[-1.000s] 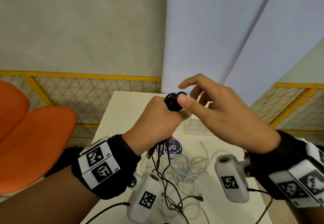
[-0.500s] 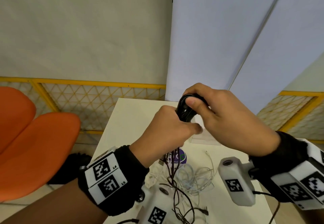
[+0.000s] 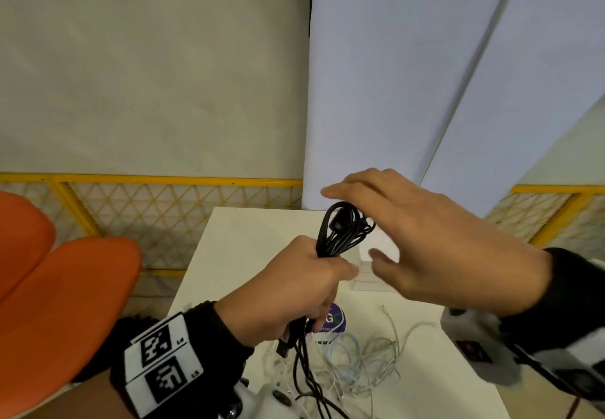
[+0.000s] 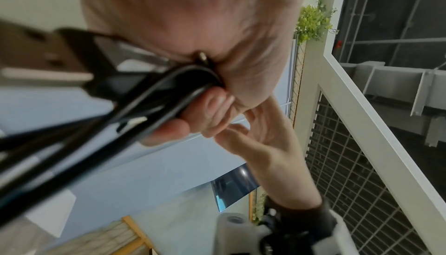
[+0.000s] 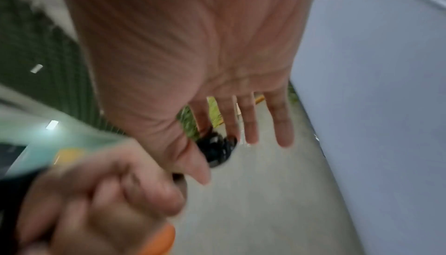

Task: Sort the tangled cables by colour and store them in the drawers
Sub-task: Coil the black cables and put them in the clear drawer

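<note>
White table (image 3: pixel 235 248) beside yellow mesh fence (image 3: pixel 157 209).

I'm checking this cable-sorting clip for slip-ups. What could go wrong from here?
The left hand alone grips the black cable bundle; the right hand is open beside it, so the loops could spring apart. Black strands hang from the fist into the white cables on the table, so lifting might drag white ones along. A dangling plug could also snag there.
</note>
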`<action>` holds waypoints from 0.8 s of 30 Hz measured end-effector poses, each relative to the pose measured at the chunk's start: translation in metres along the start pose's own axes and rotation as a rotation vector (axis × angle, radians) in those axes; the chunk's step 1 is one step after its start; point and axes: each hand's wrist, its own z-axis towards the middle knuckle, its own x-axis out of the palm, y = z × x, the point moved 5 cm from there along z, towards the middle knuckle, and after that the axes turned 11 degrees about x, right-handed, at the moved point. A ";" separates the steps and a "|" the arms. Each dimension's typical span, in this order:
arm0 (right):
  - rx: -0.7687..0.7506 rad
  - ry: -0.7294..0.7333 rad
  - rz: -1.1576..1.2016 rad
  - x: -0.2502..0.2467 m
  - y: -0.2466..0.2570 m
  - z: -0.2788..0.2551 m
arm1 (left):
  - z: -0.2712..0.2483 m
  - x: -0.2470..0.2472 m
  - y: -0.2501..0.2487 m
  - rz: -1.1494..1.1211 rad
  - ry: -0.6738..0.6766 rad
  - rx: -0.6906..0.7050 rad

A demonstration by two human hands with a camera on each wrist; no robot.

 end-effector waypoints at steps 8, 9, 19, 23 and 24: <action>-0.281 -0.313 -0.401 0.022 0.013 0.016 | -0.014 0.015 -0.013 -0.077 0.252 -0.026; -0.301 -0.299 -0.403 0.023 0.013 0.018 | -0.015 0.014 -0.014 -0.076 0.284 -0.026; -0.548 -0.245 -0.553 0.007 0.021 0.030 | -0.017 0.015 -0.008 -0.108 0.409 -0.061; -0.586 -0.303 -0.528 0.002 0.015 0.030 | -0.017 0.017 -0.008 -0.151 0.401 -0.039; -0.566 -0.312 -0.516 0.001 0.014 0.030 | -0.018 0.016 -0.008 -0.165 0.406 -0.034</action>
